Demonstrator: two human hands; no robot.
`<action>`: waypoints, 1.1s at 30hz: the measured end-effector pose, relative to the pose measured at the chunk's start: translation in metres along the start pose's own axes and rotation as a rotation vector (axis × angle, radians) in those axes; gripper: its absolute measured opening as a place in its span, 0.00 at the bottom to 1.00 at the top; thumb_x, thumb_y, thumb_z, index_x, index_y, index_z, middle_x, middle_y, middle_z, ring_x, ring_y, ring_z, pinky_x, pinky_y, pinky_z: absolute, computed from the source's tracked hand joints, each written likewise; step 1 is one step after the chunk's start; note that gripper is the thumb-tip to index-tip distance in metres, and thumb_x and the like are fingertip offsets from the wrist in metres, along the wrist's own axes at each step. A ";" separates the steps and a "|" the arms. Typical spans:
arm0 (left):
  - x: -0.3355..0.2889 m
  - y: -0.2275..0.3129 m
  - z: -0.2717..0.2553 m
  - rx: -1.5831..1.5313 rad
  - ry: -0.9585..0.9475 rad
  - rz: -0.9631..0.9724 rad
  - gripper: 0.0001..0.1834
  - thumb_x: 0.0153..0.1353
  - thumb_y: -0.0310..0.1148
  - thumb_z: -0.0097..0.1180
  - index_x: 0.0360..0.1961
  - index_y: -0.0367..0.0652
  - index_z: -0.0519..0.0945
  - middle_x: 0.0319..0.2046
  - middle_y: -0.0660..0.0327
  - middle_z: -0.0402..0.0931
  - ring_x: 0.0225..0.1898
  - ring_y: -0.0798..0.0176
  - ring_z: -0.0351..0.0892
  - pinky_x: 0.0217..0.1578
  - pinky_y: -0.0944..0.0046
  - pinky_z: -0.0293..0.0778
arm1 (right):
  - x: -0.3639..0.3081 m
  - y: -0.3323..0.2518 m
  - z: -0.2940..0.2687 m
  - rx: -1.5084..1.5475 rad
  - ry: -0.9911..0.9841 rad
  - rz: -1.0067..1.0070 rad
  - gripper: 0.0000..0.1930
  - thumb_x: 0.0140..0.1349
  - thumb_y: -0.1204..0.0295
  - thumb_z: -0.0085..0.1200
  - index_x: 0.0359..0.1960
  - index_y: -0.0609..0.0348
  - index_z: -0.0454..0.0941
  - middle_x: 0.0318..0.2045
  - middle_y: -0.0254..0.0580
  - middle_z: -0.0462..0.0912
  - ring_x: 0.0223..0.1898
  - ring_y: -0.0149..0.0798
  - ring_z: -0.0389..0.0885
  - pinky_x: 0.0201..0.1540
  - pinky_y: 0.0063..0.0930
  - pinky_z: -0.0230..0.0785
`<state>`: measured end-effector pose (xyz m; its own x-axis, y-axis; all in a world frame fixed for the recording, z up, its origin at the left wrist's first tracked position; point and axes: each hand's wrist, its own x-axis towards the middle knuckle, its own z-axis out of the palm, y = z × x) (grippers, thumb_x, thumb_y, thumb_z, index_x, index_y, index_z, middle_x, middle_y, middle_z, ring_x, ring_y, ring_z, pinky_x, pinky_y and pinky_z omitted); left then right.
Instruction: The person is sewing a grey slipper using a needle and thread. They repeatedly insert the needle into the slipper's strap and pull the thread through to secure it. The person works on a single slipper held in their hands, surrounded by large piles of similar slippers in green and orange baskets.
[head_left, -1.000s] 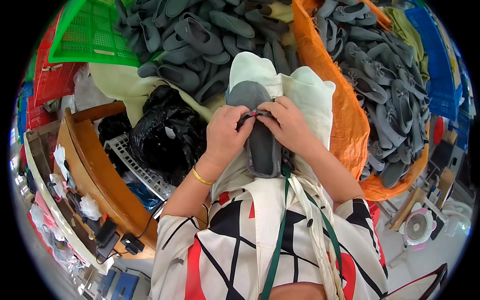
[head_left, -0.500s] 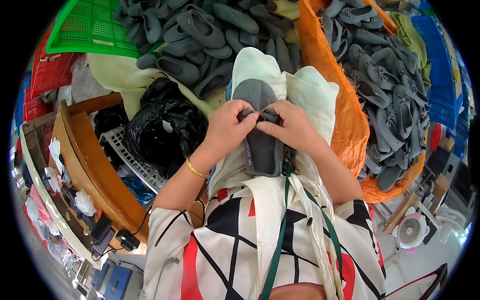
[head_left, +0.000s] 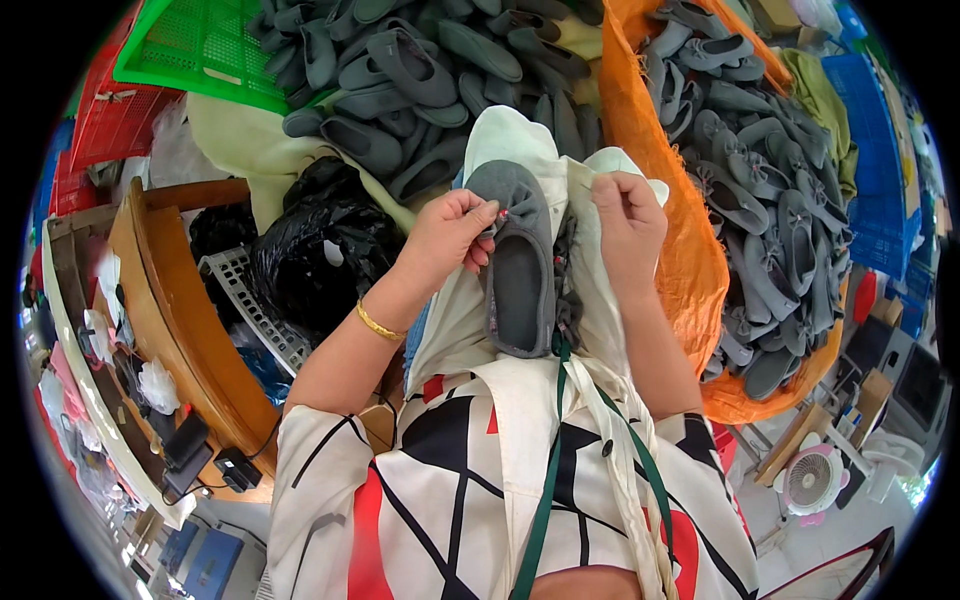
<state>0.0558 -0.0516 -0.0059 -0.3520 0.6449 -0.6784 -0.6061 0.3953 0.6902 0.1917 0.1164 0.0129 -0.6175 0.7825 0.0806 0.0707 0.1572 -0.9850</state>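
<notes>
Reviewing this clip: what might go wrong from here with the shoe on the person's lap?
1. The gray shoe lies on the lap with only the left hand on it, so it might twist or slip.
2. The right hand is pinched, apart from the shoe; if it holds thread, too fine to make out, a hard tug could distort the bow.

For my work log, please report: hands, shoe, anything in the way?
Left hand grips grey shoe at its bow. Right hand curled, apart from shoe. Shoe opening faces up. Nothing visibly blocking it.
</notes>
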 end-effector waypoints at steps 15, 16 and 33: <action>0.016 -0.017 -0.018 0.333 0.054 0.387 0.08 0.65 0.32 0.62 0.32 0.39 0.80 0.24 0.68 0.78 0.26 0.77 0.72 0.28 0.72 0.69 | -0.055 0.012 -0.010 1.208 -0.050 0.653 0.20 0.76 0.60 0.39 0.22 0.50 0.60 0.18 0.28 0.56 0.22 0.31 0.54 0.39 0.32 0.59; 0.016 -0.017 -0.020 0.381 0.051 0.411 0.07 0.64 0.32 0.62 0.32 0.39 0.80 0.24 0.68 0.77 0.27 0.75 0.73 0.28 0.71 0.70 | -0.053 0.011 -0.010 1.199 -0.138 0.554 0.18 0.76 0.63 0.41 0.25 0.52 0.65 0.19 0.31 0.63 0.24 0.32 0.63 0.43 0.35 0.63; -0.015 0.022 0.036 1.378 0.256 0.611 0.30 0.56 0.61 0.60 0.32 0.39 0.78 0.31 0.55 0.78 0.32 0.49 0.82 0.33 0.55 0.77 | -0.098 0.008 -0.131 -0.291 -0.040 0.394 0.08 0.70 0.75 0.51 0.46 0.64 0.76 0.31 0.36 0.83 0.34 0.27 0.80 0.39 0.22 0.72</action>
<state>0.0732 -0.0290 0.0284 -0.4911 0.8604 -0.1360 0.7361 0.4934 0.4634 0.3554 0.1195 0.0167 -0.5290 0.7932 -0.3016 0.5173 0.0197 -0.8556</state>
